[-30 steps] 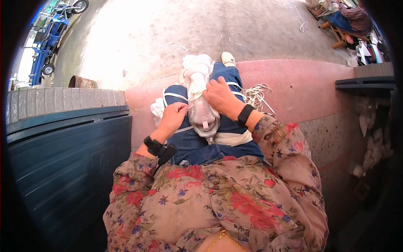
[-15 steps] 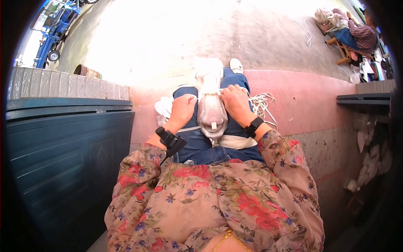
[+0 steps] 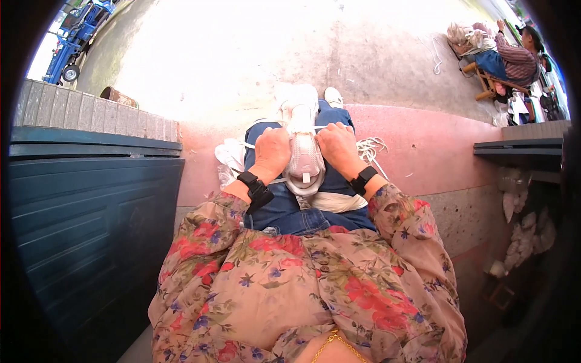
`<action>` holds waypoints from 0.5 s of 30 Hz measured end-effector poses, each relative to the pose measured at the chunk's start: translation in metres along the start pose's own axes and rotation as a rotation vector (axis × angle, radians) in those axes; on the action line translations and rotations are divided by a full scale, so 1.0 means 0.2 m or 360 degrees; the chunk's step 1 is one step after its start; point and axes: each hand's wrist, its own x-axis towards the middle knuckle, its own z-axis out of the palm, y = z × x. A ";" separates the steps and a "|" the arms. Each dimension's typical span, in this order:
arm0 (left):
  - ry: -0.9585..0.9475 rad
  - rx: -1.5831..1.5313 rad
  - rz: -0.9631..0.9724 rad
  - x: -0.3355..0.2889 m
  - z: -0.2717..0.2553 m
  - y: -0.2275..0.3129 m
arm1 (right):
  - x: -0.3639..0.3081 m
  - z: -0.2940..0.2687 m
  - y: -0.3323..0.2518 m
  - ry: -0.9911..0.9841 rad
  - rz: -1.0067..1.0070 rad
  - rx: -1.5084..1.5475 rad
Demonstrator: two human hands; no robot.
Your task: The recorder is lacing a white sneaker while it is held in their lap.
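Observation:
A pale pink and white sneaker (image 3: 304, 160) rests between my thighs, its tongue and opening toward me. My left hand (image 3: 272, 148) is closed beside the shoe's left edge, fingers wrapped round a white shoelace. On the right edge my right hand (image 3: 336, 144) pinches another white shoelace (image 3: 319, 127), which runs taut across the upper. Most of the lace inside both fists is hidden. A loose bunch of white laces (image 3: 371, 147) hangs by my right thigh. White cloth or plastic (image 3: 230, 152) lies against my left thigh.
Dark blue door panel (image 3: 97, 206) stands close on my left, below a tiled ledge (image 3: 91, 118). At the far right another person (image 3: 514, 60) sits on a wooden chair. Blue vehicles (image 3: 72, 42) stand at the far left. White bundles (image 3: 523, 242) lie to my right.
My left hand has moved forward and in toward the shoe. The right hand stays closed at the shoe's right edge. The whole view has shifted slightly.

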 end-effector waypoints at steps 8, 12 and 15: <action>0.0159 0.0262 0.0122 -0.01 -0.07 0.04 | -0.03 -0.02 -0.02 -0.0122 -0.0017 -0.0057; 0.0131 0.0347 0.0109 -0.07 -0.13 0.13 | -0.03 -0.06 -0.07 -0.0386 0.0037 -0.0120; -0.0014 0.0369 0.0044 -0.09 -0.13 0.14 | -0.03 -0.04 -0.05 -0.0366 0.0034 -0.0009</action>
